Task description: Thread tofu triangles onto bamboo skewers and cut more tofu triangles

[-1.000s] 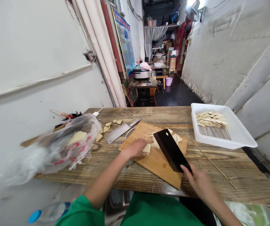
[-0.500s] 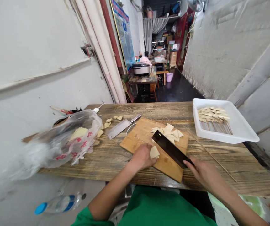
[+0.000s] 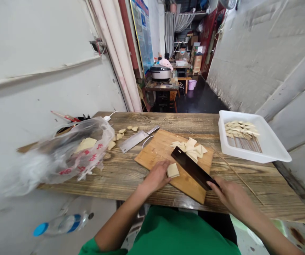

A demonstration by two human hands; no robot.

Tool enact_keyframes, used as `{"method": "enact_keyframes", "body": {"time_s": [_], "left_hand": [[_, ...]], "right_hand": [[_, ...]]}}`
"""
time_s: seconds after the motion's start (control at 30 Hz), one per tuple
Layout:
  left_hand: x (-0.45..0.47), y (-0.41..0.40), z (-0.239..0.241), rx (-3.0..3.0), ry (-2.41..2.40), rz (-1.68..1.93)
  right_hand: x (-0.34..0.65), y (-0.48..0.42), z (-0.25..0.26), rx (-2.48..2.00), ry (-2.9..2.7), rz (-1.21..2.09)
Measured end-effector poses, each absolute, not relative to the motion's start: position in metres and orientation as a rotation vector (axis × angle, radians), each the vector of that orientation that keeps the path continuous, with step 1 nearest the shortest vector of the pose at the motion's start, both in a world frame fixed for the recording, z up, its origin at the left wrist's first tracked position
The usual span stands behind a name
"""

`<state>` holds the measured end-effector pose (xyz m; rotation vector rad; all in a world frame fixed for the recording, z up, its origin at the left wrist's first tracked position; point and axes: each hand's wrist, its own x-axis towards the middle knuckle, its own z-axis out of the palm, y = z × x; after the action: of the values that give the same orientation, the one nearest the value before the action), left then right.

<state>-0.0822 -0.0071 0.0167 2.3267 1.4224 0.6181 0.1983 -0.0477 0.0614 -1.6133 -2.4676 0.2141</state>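
My right hand is closed round the handle of a dark cleaver, its blade slanting across the wooden cutting board. Fingers and thumb of my left hand grip the left side of a small stack of pale square slices, which look like dried tofu, on the board. Beyond the blade lies a pile of cut triangular pieces. A second cleaver, with a silvery blade, rests on the table left of the board.
A clear plastic bag with more slices and several loose pale pieces lie at left. On the right stand a white tray of skewered pieces and some thin sticks. A person sits far back.
The square stack now lies flatter and more even on the board, with my left hand at its left side. My right hand keeps the cleaver almost still. The view has shifted slightly.
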Motion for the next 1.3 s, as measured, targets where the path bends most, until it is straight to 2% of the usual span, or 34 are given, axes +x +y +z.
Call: {"method": "enact_keyframes", "body": {"time_s": [0.23, 0.43, 1.3], "left_hand": [[-0.077, -0.034, -0.013, 2.323, 1.542, 1.041], [-0.07, -0.045, -0.036, 2.346, 1.609, 1.25], [-0.067, -0.045, -0.036, 2.366, 1.609, 1.314]], "right_hand": [[0.195, -0.045, 0.077, -1.594, -2.592, 0.3], [0.181, -0.039, 0.095, -1.6, -2.73, 0.209], [0.159, -0.026, 0.111, -1.691, -3.004, 0.113]]}}
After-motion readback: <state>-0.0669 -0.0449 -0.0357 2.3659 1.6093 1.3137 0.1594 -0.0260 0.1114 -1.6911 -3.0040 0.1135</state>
